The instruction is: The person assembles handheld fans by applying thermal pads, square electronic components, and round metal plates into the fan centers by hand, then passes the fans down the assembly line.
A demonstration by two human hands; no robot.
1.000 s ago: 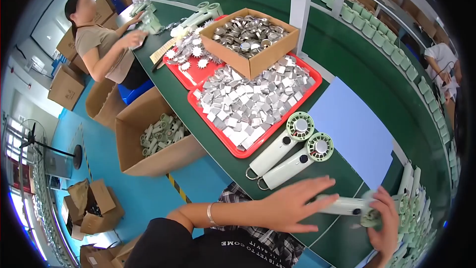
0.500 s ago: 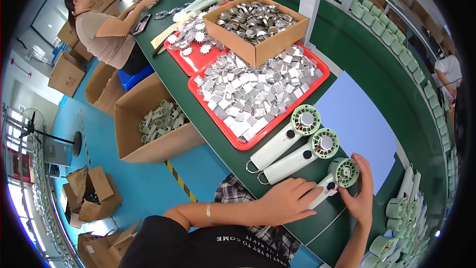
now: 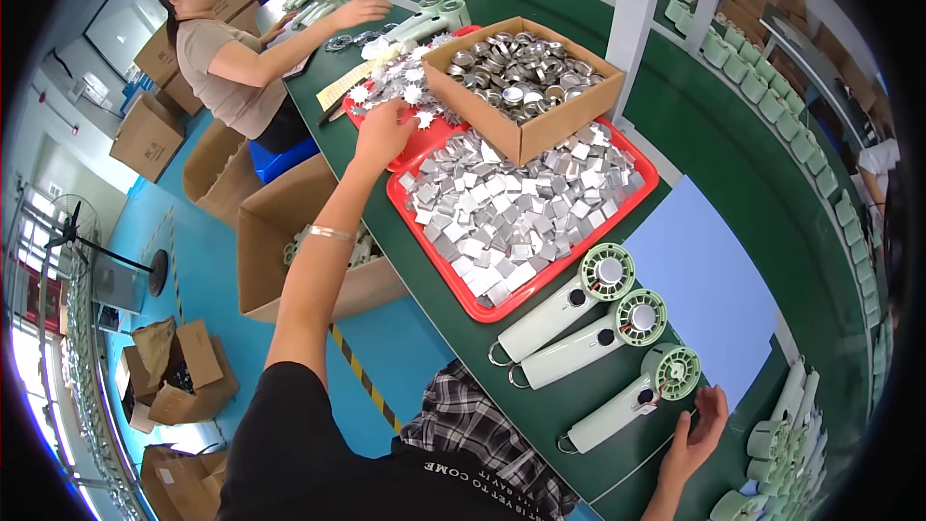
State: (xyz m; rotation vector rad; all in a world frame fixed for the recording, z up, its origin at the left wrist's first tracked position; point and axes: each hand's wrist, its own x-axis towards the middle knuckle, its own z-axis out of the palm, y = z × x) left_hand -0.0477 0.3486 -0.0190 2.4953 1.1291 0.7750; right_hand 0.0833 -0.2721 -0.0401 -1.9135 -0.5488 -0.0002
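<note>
hands are far apart: the left hand (image 3: 384, 130) reaches up and away, fingers bent onto the shiny star pieces (image 3: 400, 92) in the far red tray (image 3: 422, 148), while the open right hand (image 3: 701, 429) rests beside the nearest green fan (image 3: 632, 400) on the desk (image 3: 772, 183).

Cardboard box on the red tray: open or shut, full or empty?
Open and nearly full: the cardboard box has no lid over it, and round silver metal parts fill it almost to the rim.

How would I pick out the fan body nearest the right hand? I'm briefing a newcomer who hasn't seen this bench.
On the green table, below the big red tray, three pale green handheld fans lie side by side. It is the lowest one, closest to the person, with the right hand beside its round head.
</note>
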